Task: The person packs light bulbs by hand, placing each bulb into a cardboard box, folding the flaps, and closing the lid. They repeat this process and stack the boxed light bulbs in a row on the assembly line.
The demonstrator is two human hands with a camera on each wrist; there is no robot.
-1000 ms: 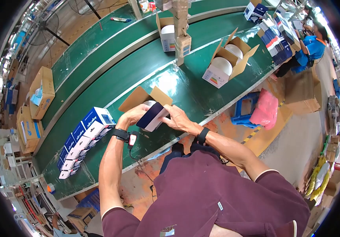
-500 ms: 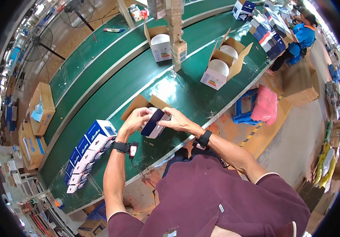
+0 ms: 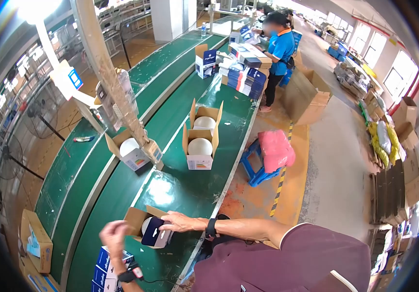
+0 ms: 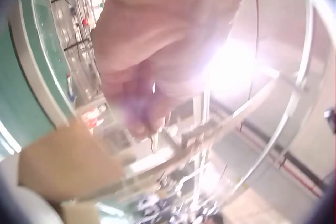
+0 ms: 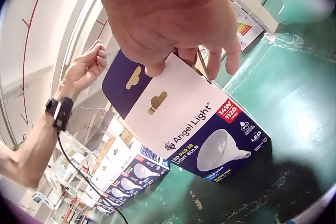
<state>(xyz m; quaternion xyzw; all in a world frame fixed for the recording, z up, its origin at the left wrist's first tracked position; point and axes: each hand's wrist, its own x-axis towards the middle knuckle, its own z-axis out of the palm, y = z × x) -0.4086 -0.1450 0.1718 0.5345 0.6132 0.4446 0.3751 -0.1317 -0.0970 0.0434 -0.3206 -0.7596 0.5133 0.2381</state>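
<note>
A white and dark blue light bulb box point(image 5: 205, 124) stands on the green bench with its flaps up. The round white top of a bulb point(image 3: 145, 225) shows inside it. My right hand point(image 3: 182, 222) grips the box's top edge, with the thumb on the white front panel below the hanger slot and the fingers over the far side. Up to the left of the box, apart from it, my left hand point(image 3: 114, 234) is raised with loosely curled fingers and nothing visible in it. In the left wrist view the left hand point(image 4: 163, 35) is blurred.
A row of closed light bulb boxes point(image 3: 103, 267) stands left of the open one. Farther along are an open two-bulb carton point(image 3: 200, 161), another open box point(image 3: 132, 158) by the post point(image 3: 105, 63), and stacked flat packaging point(image 3: 243, 80). A person in blue point(image 3: 281, 48) works beyond.
My left hand has left the box and risen to the left. The right hand keeps its grip at the box's top. The head view has turned toward the bench's far end.
</note>
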